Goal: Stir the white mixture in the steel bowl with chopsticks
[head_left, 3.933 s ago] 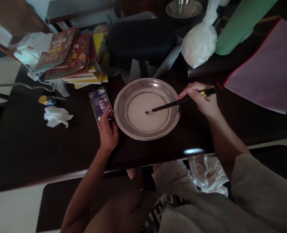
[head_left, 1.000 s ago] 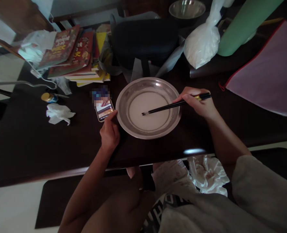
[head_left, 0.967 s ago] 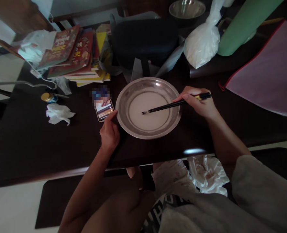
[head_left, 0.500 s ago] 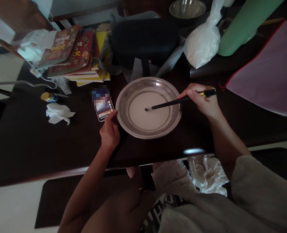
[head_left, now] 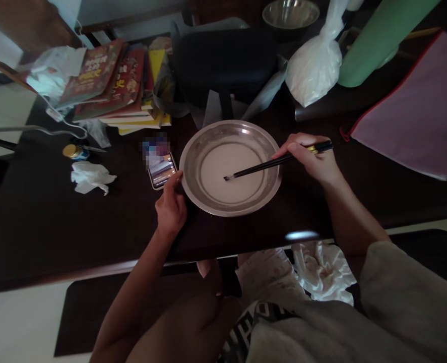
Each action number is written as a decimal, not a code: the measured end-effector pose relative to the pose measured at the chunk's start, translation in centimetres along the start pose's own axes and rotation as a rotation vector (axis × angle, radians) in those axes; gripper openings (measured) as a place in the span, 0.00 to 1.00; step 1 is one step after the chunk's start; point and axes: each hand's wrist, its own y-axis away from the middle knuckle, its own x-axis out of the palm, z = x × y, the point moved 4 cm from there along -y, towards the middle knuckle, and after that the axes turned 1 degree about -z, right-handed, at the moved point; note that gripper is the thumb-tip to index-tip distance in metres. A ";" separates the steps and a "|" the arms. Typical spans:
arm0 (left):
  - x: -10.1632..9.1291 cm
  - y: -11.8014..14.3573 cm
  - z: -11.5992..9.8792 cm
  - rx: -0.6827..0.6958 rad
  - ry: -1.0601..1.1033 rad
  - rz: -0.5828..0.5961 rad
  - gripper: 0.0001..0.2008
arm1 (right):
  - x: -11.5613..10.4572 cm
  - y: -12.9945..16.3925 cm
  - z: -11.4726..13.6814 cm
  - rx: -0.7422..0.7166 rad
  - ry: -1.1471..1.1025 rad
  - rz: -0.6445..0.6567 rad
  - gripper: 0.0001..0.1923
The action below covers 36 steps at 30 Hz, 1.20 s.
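A wide metal basin (head_left: 187, 176) stands on the dark table, with cloudy whitish liquid (head_left: 223, 161) inside. My right hand (head_left: 314, 156) is closed around a slim black paintbrush (head_left: 261, 167) with gold marking near its back end. The brush slants down to the left, its dark tip at the liquid's surface; whether it dips under, I cannot tell. At the basin's left side, my left hand (head_left: 171, 204) has curled fingers, with one fingertip against the rim. Just left of that hand lies a lit phone (head_left: 163, 174), partly blurred out.
Left are a crumpled tissue (head_left: 90, 177) and a gold-lidded jar (head_left: 75, 152). Behind sit stacked books (head_left: 106, 85) and a dark case (head_left: 225, 60). Toward the right are a tied white plastic bag (head_left: 314, 70), a green cylinder (head_left: 382, 45), a purple cloth (head_left: 416, 111) and another metal bowl (head_left: 291, 14).
My right hand has shifted slightly left, and the brush tip has moved a little toward me across the liquid. My left hand stays at the rim.
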 end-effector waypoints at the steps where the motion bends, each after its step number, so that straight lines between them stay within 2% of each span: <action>1: 0.0 0.0 0.0 -0.003 0.000 -0.002 0.27 | 0.1 0.0 0.0 -0.001 0.006 0.027 0.14; 3: -0.1 0.0 0.0 -0.009 -0.003 -0.003 0.27 | 0.2 0.0 0.1 -0.002 0.035 0.035 0.14; 8: 0.0 0.1 0.1 -0.016 0.021 0.019 0.27 | -0.3 -0.1 0.2 0.004 0.028 -0.076 0.15; 14: 0.0 0.1 0.1 0.002 -0.004 0.011 0.27 | 0.4 0.0 0.1 -0.008 0.025 0.053 0.14; 20: 0.0 0.0 -0.1 0.018 -0.018 0.004 0.27 | -0.3 0.0 0.1 -0.040 -0.017 -0.054 0.13; 25: -0.1 0.0 -0.3 0.052 -0.023 -0.012 0.27 | 0.2 0.0 0.0 -0.026 0.021 0.044 0.13; 30: -0.1 0.0 -0.3 0.029 -0.025 0.015 0.27 | -0.4 0.0 -0.2 -0.014 -0.011 -0.086 0.14; 36: -0.1 -0.1 -0.3 0.025 -0.018 0.016 0.28 | 0.2 -0.1 -0.1 -0.016 0.016 0.047 0.14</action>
